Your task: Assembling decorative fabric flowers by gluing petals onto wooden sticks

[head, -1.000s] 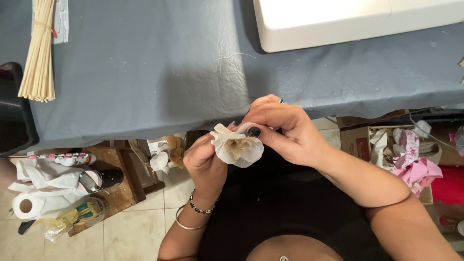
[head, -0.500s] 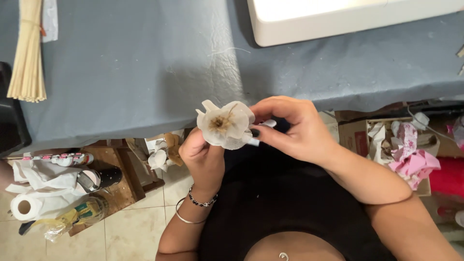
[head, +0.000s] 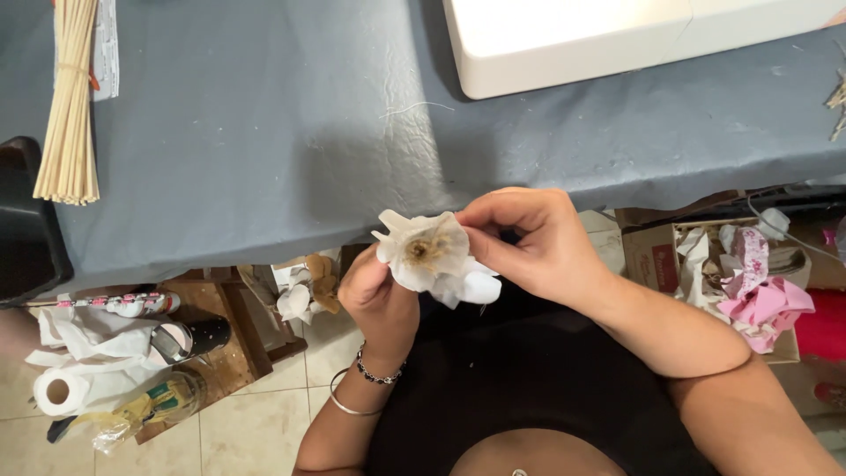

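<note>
We see the left hand gripping the white fabric flower from below, fingers closed round its base, held up just off the near edge of the grey-covered table. The right hand pinches the flower's right-side petals between thumb and fingertips, so both hands are closed on it. A bundle of thin wooden sticks lies far left on the table, a white box at the top edge.
</note>
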